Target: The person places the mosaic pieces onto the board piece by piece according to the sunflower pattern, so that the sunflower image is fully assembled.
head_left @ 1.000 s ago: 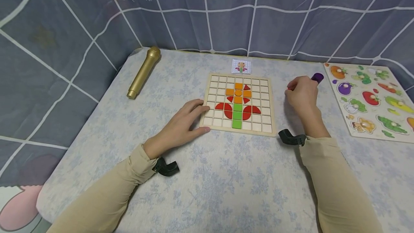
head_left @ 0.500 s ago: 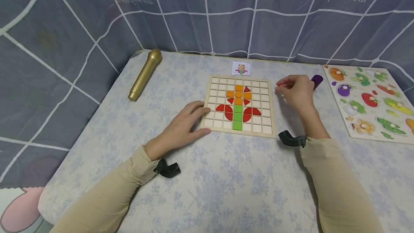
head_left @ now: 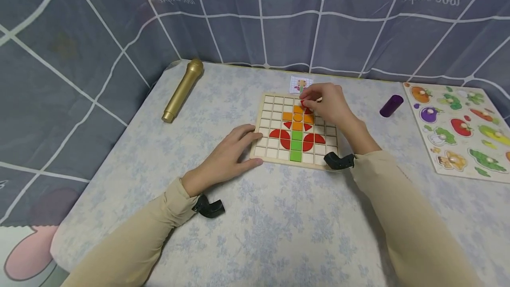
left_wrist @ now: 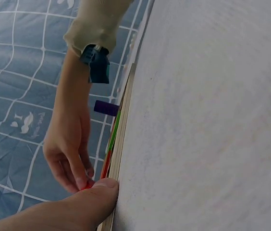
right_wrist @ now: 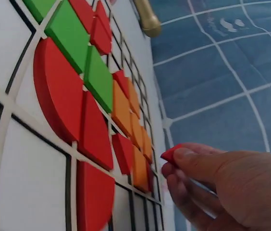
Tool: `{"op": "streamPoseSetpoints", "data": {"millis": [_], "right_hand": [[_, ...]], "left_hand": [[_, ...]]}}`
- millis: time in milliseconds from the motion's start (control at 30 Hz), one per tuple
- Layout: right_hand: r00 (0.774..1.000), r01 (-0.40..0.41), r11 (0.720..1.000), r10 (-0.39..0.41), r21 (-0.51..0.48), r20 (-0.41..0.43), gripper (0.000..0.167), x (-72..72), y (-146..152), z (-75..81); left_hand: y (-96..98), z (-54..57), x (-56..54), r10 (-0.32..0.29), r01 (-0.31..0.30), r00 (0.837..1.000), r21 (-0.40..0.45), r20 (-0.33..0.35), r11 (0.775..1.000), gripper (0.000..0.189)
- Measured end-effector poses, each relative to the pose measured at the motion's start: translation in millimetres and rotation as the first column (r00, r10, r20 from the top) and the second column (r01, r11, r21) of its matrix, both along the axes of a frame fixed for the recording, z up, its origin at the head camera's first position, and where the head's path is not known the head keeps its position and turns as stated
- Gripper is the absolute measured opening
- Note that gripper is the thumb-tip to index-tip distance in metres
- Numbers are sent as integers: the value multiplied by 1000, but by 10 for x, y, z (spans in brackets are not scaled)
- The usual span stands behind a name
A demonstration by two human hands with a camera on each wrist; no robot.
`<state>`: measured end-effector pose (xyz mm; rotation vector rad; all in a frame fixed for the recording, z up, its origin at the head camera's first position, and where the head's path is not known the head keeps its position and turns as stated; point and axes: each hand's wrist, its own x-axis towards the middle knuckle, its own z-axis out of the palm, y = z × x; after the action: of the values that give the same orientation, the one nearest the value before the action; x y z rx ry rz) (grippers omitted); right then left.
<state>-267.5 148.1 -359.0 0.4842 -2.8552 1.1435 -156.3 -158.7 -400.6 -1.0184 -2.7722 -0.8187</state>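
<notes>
A wooden grid board [head_left: 275, 161] lies on the table, with green squares [head_left: 296, 145], orange pieces [head_left: 287, 116] and red pieces [head_left: 285, 139] set in a flower-like pattern. My left hand [head_left: 223, 154] rests at the board's left edge, fingers extended and the thumb at the near corner. Above the upper part of the board, my right hand [head_left: 330, 103] pinches a small red triangle tile [right_wrist: 170, 152] between thumb and fingers. That hand partly covers the upper right squares. Just behind the board lies a small pattern card [head_left: 295, 84], partly overlapped by the right fingers.
A gold microphone [head_left: 183, 91] lies at the back left. To the right are a purple cylinder [head_left: 392, 106] and a vegetable puzzle board [head_left: 442, 143]. A grid-patterned curtain [head_left: 227, 21] stands behind the table.
My right hand has moved left from beside the purple cylinder to over the board's upper part, carrying the red triangle tile. My left hand stays at the board's edge.
</notes>
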Motion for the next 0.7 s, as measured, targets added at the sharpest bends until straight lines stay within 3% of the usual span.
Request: {"op": "streamPoseSetpoints", "data": {"millis": [267, 700], "right_hand": [[997, -65, 998, 65, -8, -28, 14, -110, -252, -72], [995, -95, 995, 95, 31, 2, 14, -74, -334, -149]], "left_hand": [[-5, 0, 6, 8, -8, 1000, -1, 10, 1000, 62], [-6, -16, 2, 14, -13, 1000, -4, 22, 1000, 63]]}}
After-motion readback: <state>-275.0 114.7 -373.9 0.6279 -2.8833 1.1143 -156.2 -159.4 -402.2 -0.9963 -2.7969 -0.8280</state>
